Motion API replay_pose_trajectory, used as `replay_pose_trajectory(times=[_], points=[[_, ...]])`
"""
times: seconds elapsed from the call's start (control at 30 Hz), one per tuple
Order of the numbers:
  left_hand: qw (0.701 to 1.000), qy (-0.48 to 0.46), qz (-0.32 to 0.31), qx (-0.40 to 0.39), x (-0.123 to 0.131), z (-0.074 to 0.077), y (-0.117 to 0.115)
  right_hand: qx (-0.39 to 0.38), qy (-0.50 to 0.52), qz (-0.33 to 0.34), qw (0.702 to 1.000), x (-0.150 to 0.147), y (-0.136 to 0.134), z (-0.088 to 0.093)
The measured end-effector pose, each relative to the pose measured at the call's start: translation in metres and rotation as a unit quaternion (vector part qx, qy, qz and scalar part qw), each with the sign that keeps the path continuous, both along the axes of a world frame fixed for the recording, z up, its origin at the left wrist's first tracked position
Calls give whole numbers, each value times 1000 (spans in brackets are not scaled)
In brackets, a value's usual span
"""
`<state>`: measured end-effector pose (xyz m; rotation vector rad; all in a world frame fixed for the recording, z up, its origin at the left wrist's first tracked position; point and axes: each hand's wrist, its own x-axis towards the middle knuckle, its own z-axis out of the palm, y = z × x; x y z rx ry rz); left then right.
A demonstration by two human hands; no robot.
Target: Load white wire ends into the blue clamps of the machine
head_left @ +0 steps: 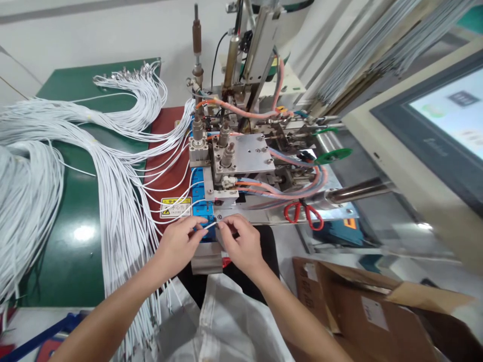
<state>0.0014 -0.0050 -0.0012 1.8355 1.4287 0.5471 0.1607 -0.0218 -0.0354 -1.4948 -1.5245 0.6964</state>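
Note:
Between thumb and fingers my left hand (182, 242) pinches a white cable (210, 225) close to its end. My right hand (241, 244) is closed at the tip of that same cable, its thumb and forefinger pressed together there; the very end is partly hidden by the fingers. Both hands are at the near end of a row of blue cable holders (198, 191) on the machine (245, 156). Several white cables run from these holders to a large bundle (116, 221) at the left.
A green table (81, 201) bears the cable bundles. Red-handled scissors (304, 213) lie on the machine's front plate. A warning label (176, 207) is beside the holders. At right stand a screen (441, 115) and, below it, a cardboard box (362, 311). A green-rimmed spool (332, 146) sits behind.

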Motion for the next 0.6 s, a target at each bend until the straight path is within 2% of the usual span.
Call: replay_pose_trajectory(times=[0.13, 0.27, 0.47, 0.6], points=[[995, 69, -49, 55, -7, -1, 7, -64, 7, -4, 998, -1, 5, -9], [992, 93, -47, 72, -6, 1, 9, -81, -15, 6, 997, -2, 7, -10], [983, 168, -31, 61, 0, 3, 9, -150, -27, 22, 988, 2, 12, -7], [975, 209, -46, 58, 3, 6, 10, -141, -32, 60, 988, 8, 16, -9]])
